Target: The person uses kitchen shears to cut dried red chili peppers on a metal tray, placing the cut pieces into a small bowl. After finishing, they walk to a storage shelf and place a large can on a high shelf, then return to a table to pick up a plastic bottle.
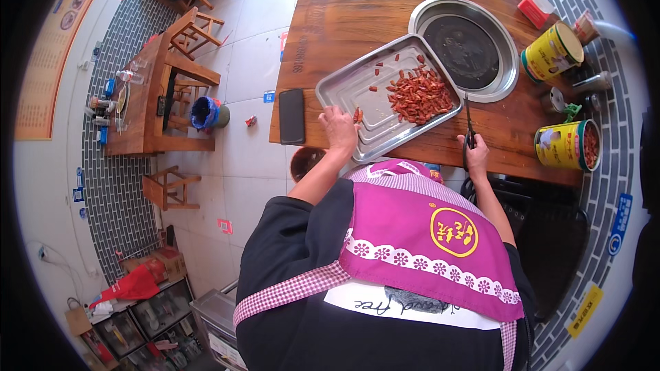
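Observation:
A rectangular metal tray (pixel 356 85) lies at an angle on the wooden table in front of me. Cut dried red chillies (pixel 420 97) are heaped in its right half, with a few loose pieces and pale seeds scattered about. My left hand (pixel 340 128) rests over the tray's near left rim, and chilli pieces (pixel 358 115) show right beside its fingers. Whether the fingers pinch them is unclear. My right hand (pixel 475 152) grips black-handled scissors (pixel 468 123) to the right of the tray. Their blades point away from me, towards a round metal pan (pixel 508 69).
On the wooden table (pixel 356 20), a black phone (pixel 292 116) lies left of the tray. Along the right wall stand a yellow tin (pixel 554 51), another yellow tin (pixel 559 144) holding red chillies, and a red-and-white box (pixel 536 10). A brown container (pixel 304 162) sits below the table's near edge.

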`<state>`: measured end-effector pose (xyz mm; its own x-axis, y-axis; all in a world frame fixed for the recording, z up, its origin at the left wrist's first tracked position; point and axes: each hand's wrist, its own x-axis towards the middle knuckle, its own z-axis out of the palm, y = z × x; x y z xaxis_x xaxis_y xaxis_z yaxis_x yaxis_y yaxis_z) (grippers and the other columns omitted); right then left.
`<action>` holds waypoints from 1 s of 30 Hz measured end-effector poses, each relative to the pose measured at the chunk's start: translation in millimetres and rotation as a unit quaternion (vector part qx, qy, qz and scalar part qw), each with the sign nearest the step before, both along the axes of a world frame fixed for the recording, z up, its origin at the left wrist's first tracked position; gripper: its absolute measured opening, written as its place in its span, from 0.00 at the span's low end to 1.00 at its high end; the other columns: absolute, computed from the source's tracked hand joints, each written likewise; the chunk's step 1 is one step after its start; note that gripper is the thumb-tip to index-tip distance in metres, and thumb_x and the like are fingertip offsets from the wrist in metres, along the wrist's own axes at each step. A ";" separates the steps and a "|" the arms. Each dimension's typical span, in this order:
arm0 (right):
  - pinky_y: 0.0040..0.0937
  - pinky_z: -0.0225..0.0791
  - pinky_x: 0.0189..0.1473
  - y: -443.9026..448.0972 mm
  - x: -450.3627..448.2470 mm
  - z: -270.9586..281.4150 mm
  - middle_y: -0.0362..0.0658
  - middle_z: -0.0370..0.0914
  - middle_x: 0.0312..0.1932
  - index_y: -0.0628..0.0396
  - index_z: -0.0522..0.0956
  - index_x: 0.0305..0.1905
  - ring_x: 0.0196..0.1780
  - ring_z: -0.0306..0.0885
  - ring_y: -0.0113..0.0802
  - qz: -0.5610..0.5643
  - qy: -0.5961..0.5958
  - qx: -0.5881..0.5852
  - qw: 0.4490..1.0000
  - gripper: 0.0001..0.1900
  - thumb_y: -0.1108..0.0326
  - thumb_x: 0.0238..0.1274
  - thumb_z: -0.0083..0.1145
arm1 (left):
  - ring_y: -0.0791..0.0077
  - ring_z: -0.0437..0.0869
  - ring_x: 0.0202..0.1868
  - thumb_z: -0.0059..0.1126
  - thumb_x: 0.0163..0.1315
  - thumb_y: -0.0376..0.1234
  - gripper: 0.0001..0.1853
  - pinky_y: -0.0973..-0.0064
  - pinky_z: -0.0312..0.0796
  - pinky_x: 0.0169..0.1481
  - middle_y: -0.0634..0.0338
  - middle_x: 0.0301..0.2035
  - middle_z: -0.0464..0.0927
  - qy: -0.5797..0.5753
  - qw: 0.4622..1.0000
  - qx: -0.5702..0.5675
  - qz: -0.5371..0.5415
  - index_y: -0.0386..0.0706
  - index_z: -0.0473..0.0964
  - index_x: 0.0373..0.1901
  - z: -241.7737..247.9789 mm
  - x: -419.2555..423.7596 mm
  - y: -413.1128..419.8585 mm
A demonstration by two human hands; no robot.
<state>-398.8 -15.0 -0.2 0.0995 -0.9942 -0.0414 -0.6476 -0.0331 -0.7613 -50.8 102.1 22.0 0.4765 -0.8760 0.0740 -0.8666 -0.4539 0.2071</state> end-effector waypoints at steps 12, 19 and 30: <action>0.35 0.64 0.28 -1.5 -4.2 7.9 0.45 0.71 0.18 0.61 0.72 0.28 0.23 0.67 0.33 0.022 -0.008 0.008 1.000 0.26 0.46 0.56 0.67 | 0.58 0.80 0.40 0.64 0.48 0.33 0.08 0.63 0.68 0.52 0.55 0.30 0.81 0.056 0.996 -0.059 -0.043 0.39 0.84 0.29 1.8 4.0 -8.5; 0.33 0.68 0.37 7.6 22.9 73.5 0.46 0.77 0.27 0.62 0.77 0.37 0.32 0.73 0.32 0.235 -0.066 0.189 0.951 0.26 0.43 0.61 0.60 | 0.81 0.82 0.28 0.65 0.56 0.31 0.07 0.83 0.71 0.35 0.61 0.27 0.84 0.520 0.849 -0.090 0.037 0.36 0.81 0.31 19.4 10.5 -16.7; 0.37 0.66 0.45 8.2 83.3 112.0 0.48 0.78 0.35 0.61 0.78 0.46 0.40 0.74 0.36 0.381 -0.028 0.285 0.879 0.37 0.30 0.58 0.51 | 0.82 0.80 0.34 0.67 0.59 0.31 0.09 0.83 0.71 0.40 0.61 0.30 0.84 0.748 0.664 -0.003 -0.011 0.37 0.81 0.38 57.0 -3.7 -25.4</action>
